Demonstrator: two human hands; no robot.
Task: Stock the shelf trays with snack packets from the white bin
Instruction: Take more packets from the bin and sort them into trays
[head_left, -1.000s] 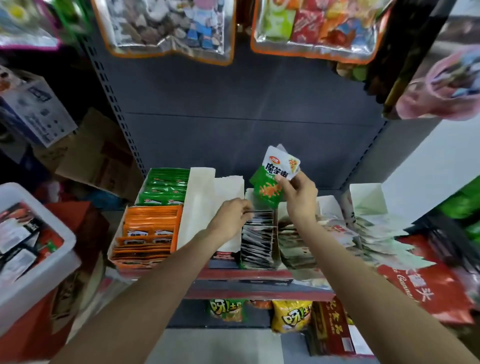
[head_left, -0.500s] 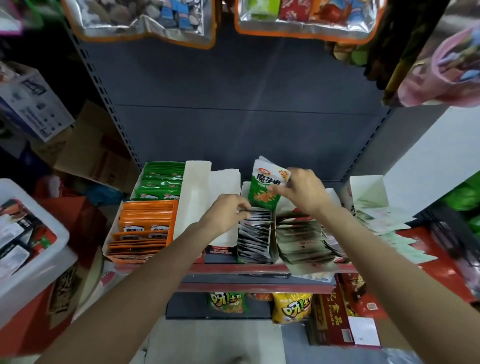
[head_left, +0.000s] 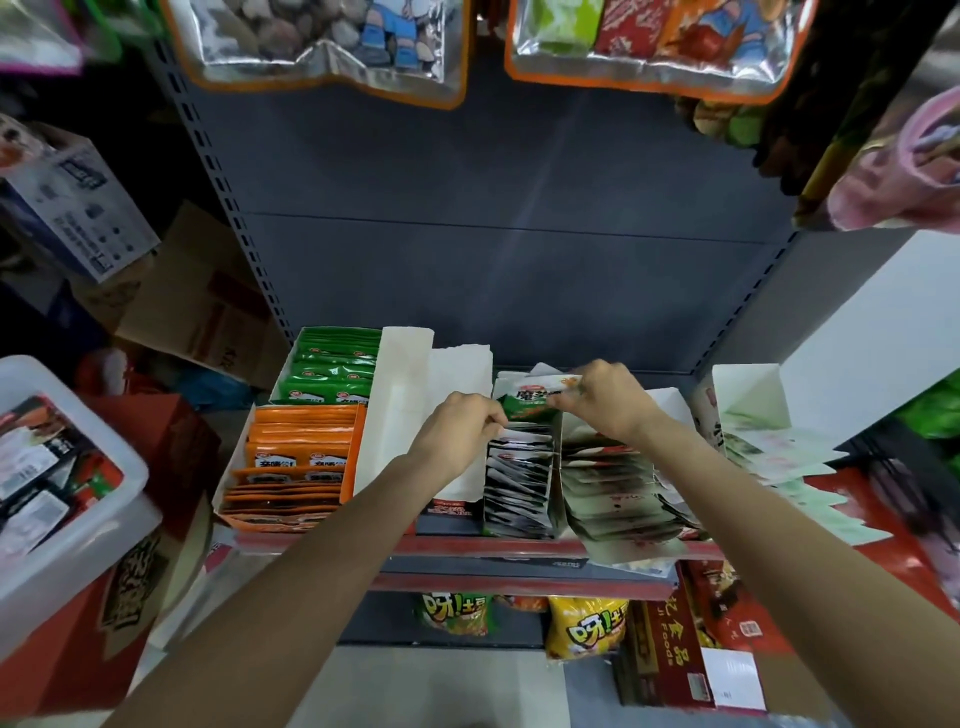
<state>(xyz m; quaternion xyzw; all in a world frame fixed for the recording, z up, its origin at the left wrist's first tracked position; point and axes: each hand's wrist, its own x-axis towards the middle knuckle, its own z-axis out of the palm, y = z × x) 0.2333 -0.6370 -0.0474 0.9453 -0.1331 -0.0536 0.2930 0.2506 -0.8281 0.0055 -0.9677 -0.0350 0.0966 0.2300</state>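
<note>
Snack packets (head_left: 41, 467) lie loose in the white bin (head_left: 78, 545) at the near left. Further in, on the shelf, the left hand (head_left: 457, 431) has its fingers curled over the back of a row of dark packets (head_left: 517, 483) standing in a narrow tray (head_left: 557, 478). Just beyond, the right hand (head_left: 608, 400) pinches a green-and-white packet (head_left: 530, 402) at its top edge, holding it low over the rear of that same tray. Orange packets (head_left: 296, 467) and green packets (head_left: 332, 369) fill the trays at the left.
</note>
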